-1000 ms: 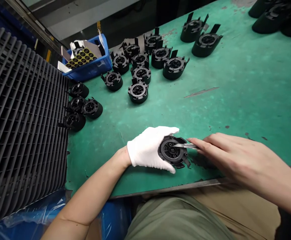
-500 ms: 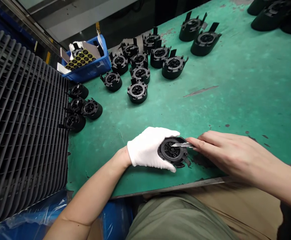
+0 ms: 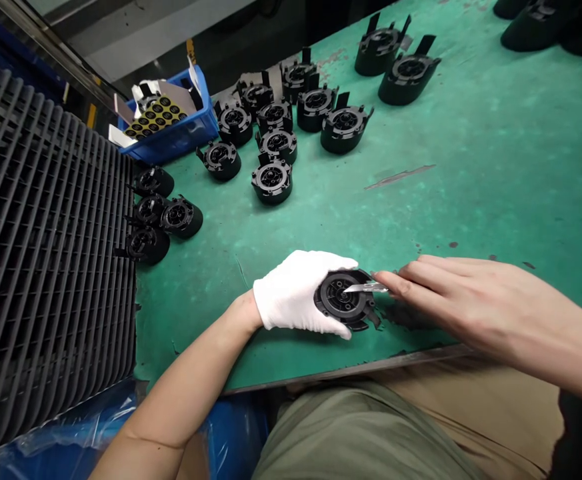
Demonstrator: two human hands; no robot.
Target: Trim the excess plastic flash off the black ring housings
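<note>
My left hand [image 3: 305, 293], in a white glove, is wrapped around a round black plastic housing [image 3: 335, 311] near the front edge of the table. The housing's ringed face with small holes points up at me, and tabs stick out on its right side. My bare right hand [image 3: 441, 293] grips a scalpel [image 3: 371, 288] by its metal handle. The blade's pointed tip lies over the middle of the housing's face; whether it touches there I cannot tell. Most of the scalpel's handle is hidden under my fingers.
Several similar black housings [image 3: 272, 179] stand on the green tabletop [image 3: 321, 220] toward the back and left. A blue bin [image 3: 185, 137] holds a sheet of round black-and-gold stickers [image 3: 158, 117]. Dark slatted trays [image 3: 45, 253] are stacked along the left edge.
The scalpel's angle has shifted slightly, with its tip still over the centre of the housing. The whole view has moved a little. Both hands keep their grips.
</note>
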